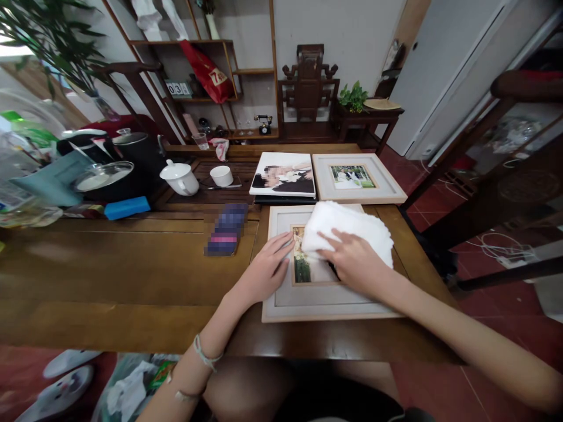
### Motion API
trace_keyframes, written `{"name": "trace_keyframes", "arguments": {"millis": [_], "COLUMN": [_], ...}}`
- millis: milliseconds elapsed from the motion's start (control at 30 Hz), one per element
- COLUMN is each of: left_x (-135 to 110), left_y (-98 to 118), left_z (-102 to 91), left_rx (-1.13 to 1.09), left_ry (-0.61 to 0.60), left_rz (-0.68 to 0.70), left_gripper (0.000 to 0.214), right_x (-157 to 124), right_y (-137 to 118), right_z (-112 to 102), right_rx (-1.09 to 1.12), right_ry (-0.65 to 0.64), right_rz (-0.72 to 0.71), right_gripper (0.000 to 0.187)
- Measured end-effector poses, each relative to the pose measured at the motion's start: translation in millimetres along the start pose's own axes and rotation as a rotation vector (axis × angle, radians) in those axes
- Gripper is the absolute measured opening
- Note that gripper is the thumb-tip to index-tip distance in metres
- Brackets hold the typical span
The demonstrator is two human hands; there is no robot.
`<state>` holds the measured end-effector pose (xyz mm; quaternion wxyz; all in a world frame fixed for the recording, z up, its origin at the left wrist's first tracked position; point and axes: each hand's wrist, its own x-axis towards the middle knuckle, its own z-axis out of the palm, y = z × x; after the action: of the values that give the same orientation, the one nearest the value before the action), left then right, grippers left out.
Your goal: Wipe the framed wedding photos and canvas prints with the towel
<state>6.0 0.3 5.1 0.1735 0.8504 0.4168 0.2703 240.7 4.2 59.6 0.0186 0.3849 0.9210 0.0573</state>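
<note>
A light wooden picture frame (281, 298) lies flat on the table before me, with a small photo (302, 271) in its middle. My left hand (266, 268) rests on the frame's left side, fingers stretched out toward the photo. A folded white cloth (352, 225) covers the frame's upper right part. My right hand (357, 262) grips and presses this cloth against the frame, partly hiding the photo. Just beyond lie a second pale frame (323, 195) with a photo and a stacked photo panel (281, 158).
On the wooden table (132, 281) a phone-like pixelated item (226, 228) lies left of the frame. Farther left are a white lidded teapot (180, 177), a small white cup (221, 176), a blue box (127, 208) and a black pot (105, 186). A dark chair (484, 205) stands at right.
</note>
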Motion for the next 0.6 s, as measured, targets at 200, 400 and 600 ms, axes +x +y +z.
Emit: {"name": "trace_keyframes", "arguments": {"millis": [200, 400, 600], "left_x": [0, 0, 0], "left_y": [1, 0, -1], "left_z": [-2.9, -1.2, 0.9], "left_rx": [-0.024, -0.011, -0.020], "left_ry": [-0.017, 0.001, 0.036], "left_rz": [0.007, 0.021, 0.046], "left_gripper": [0.045, 0.044, 0.044], "right_x": [-40, -27, -5], "right_y": [-67, -40, -40], "right_z": [-21, -14, -9], "right_rx": [0.254, 0.182, -0.025], "right_ry": [-0.039, -0.067, -0.031], "right_rz": [-0.283, -0.111, -0.003], "right_gripper": [0.041, 0.049, 0.043]}}
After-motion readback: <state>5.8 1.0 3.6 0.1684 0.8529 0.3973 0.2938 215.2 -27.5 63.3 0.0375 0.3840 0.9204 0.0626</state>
